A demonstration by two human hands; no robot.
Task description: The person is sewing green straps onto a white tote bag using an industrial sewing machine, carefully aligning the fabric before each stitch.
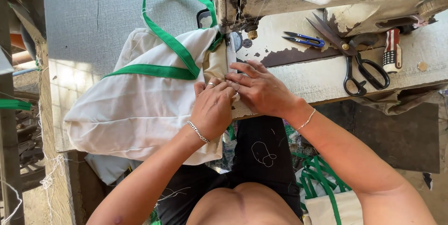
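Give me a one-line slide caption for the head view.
Both hands, left and right, press a cream bag with green trim at a sewing machine.

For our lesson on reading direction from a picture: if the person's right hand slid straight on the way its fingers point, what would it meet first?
The right hand points left along the fabric edge, so it would meet the left hand first; their fingertips already look touching on the cream bag.
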